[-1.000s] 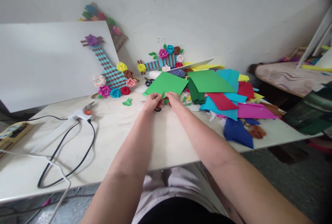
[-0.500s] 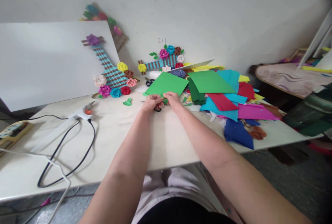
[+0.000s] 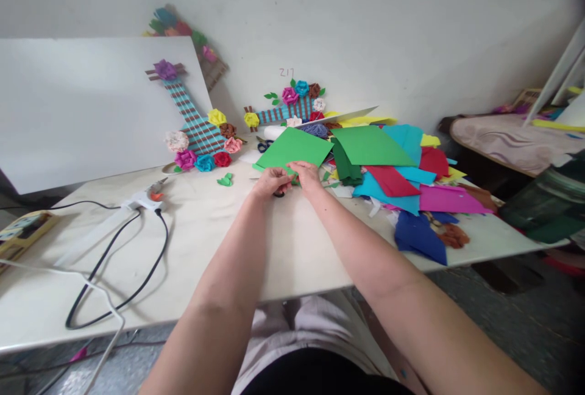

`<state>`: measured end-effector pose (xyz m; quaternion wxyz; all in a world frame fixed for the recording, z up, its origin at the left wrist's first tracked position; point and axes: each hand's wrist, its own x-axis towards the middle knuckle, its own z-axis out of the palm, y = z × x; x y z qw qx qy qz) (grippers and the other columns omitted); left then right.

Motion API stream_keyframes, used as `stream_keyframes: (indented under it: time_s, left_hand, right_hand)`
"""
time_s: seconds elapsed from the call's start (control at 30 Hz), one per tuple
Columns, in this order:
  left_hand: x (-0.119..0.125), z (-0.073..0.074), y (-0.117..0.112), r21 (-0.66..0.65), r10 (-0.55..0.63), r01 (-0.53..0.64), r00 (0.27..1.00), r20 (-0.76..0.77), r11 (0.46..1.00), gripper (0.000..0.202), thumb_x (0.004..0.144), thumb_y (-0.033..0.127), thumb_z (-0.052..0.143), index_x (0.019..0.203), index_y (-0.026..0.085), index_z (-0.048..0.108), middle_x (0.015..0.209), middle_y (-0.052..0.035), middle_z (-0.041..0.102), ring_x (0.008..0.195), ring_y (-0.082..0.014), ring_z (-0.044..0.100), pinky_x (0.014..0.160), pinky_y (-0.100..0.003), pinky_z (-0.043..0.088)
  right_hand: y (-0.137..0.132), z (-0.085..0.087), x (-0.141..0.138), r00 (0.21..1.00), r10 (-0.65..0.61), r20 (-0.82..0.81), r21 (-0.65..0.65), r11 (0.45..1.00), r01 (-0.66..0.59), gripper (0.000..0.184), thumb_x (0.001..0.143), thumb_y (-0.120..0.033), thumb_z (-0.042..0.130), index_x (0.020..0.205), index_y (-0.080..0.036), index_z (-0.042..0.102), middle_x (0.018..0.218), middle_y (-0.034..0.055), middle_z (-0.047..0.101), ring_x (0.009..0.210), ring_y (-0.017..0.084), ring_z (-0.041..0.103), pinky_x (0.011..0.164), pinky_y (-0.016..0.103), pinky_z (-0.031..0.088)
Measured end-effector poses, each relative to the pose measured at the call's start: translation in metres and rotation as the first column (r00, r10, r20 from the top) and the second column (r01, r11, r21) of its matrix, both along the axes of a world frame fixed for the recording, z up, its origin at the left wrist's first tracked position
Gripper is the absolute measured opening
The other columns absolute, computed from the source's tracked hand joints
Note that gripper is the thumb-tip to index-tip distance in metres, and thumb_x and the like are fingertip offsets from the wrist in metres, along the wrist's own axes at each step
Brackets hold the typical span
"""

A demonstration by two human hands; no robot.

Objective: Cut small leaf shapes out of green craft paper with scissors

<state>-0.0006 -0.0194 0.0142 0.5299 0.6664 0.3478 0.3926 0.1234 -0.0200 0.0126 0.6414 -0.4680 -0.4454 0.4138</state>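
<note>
My left hand (image 3: 274, 181) and my right hand (image 3: 305, 175) are close together over the table, fingers pinched. Between them shows a bit of a small green paper piece (image 3: 295, 180), mostly hidden by my fingers. Black scissors (image 3: 278, 194) lie under my left hand, only part of a handle showing. Just beyond my hands is a green sheet (image 3: 295, 146). Small green cut leaves (image 3: 225, 180) rest on the table to the left.
A hot glue gun (image 3: 145, 200) with a looped black cord sits at left. Guitar shapes with paper flowers (image 3: 198, 124) lean behind. Coloured paper (image 3: 393, 180) is heaped at right, near a dark green jar (image 3: 543, 197). Another pair of scissors (image 3: 263, 145) lies at the back.
My fingers have shifted slightly around the small green piece, and less of it shows now. The right hand has turned a little. Other things stay in place.
</note>
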Motion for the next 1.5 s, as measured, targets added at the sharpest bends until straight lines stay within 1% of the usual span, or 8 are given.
stream_keyframes:
  time_s: [0.33, 0.47, 0.67, 0.77, 0.87, 1.0, 1.23, 1.5]
  left_hand:
    - [0.000, 0.005, -0.004, -0.025, -0.008, 0.009, 0.999, 0.053, 1.000, 0.037, 0.061, 0.043, 0.073, 0.056, 0.013, 0.050, 0.048, -0.0003, 0.056, 0.035, -0.0046, 0.043, 0.037, -0.018, 0.032]
    - [0.000, 0.004, -0.003, -0.012, -0.026, 0.027, 0.999, 0.024, 1.000, 0.038, 0.062, 0.045, 0.072, 0.057, 0.014, 0.050, 0.048, -0.0004, 0.055, 0.035, -0.0047, 0.044, 0.037, -0.018, 0.032]
    - [-0.003, 0.002, 0.000, -0.048, -0.038, 0.041, 0.997, 0.063, 0.998, 0.033, 0.064, 0.043, 0.069, 0.062, 0.013, 0.054, 0.052, -0.0022, 0.059, 0.037, -0.0062, 0.046, 0.040, -0.019, 0.036]
    - [-0.006, 0.002, 0.002, -0.056, -0.003, 0.008, 0.995, 0.096, 0.998, 0.030, 0.062, 0.040, 0.069, 0.064, 0.013, 0.056, 0.050, -0.0014, 0.059, 0.037, -0.0067, 0.046, 0.040, -0.020, 0.036]
    - [-0.007, 0.001, 0.003, -0.038, 0.015, -0.011, 0.992, 0.122, 0.999, 0.029, 0.060, 0.037, 0.071, 0.063, 0.013, 0.055, 0.050, -0.0004, 0.057, 0.037, -0.0059, 0.044, 0.039, -0.019, 0.034]
    - [-0.008, 0.001, 0.004, 0.020, 0.091, -0.096, 0.981, 0.170, 0.995, 0.030, 0.059, 0.038, 0.072, 0.063, 0.014, 0.055, 0.050, 0.0014, 0.054, 0.038, -0.0048, 0.041, 0.039, -0.019, 0.029]
    - [-0.007, -0.001, 0.008, 0.058, 0.214, -0.238, 0.937, 0.275, 0.970, 0.030, 0.061, 0.039, 0.071, 0.061, 0.014, 0.054, 0.045, 0.0039, 0.048, 0.037, -0.0038, 0.036, 0.040, -0.020, 0.024]
    - [-0.005, -0.002, 0.007, 0.001, 0.202, -0.218, 0.904, 0.376, 0.976, 0.030, 0.057, 0.037, 0.073, 0.057, 0.014, 0.053, 0.042, 0.0040, 0.045, 0.038, -0.0040, 0.035, 0.040, -0.019, 0.024]
  right_hand:
    - [0.000, 0.001, 0.001, 0.992, 0.064, -0.111, -0.067, 0.995, -0.072, 0.045, 0.071, -0.061, 0.052, 0.058, -0.018, 0.049, 0.051, -0.0003, 0.052, 0.043, 0.009, 0.043, 0.035, 0.020, 0.028]
    - [-0.001, -0.001, 0.001, 0.998, 0.050, -0.025, -0.020, 0.999, -0.050, 0.036, 0.063, -0.050, 0.065, 0.057, -0.018, 0.051, 0.054, -0.0015, 0.056, 0.043, 0.007, 0.040, 0.038, 0.019, 0.029]
    - [0.000, -0.001, 0.003, 0.999, 0.022, 0.041, 0.026, 0.999, -0.023, 0.025, 0.064, -0.036, 0.065, 0.053, -0.017, 0.052, 0.062, -0.0027, 0.061, 0.049, 0.007, 0.043, 0.043, 0.020, 0.029]
    - [-0.001, -0.001, 0.003, 0.994, 0.064, 0.084, 0.026, 0.997, -0.066, 0.025, 0.064, -0.037, 0.066, 0.053, -0.018, 0.052, 0.055, -0.0041, 0.056, 0.047, 0.007, 0.041, 0.041, 0.019, 0.028]
    - [0.000, 0.000, 0.004, 0.996, 0.076, 0.051, 0.022, 0.997, -0.077, 0.033, 0.067, -0.047, 0.064, 0.056, -0.018, 0.053, 0.051, -0.0037, 0.051, 0.045, 0.008, 0.041, 0.039, 0.019, 0.029]
    - [0.000, 0.001, 0.004, 0.992, 0.109, -0.059, -0.053, 0.992, -0.112, 0.048, 0.074, -0.062, 0.049, 0.060, -0.017, 0.054, 0.057, 0.0031, 0.058, 0.050, 0.011, 0.052, 0.036, 0.019, 0.029]
    - [-0.004, -0.003, 0.001, 0.976, 0.216, 0.031, -0.024, 0.976, -0.215, 0.032, 0.062, -0.045, 0.070, 0.062, -0.016, 0.055, 0.064, 0.0019, 0.064, 0.054, 0.010, 0.057, 0.037, 0.017, 0.029]
    - [0.003, -0.010, -0.002, 0.968, 0.224, 0.111, 0.011, 0.974, -0.227, 0.025, 0.064, -0.037, 0.068, 0.059, -0.016, 0.055, 0.058, -0.0022, 0.061, 0.053, 0.008, 0.054, 0.044, 0.017, 0.033]
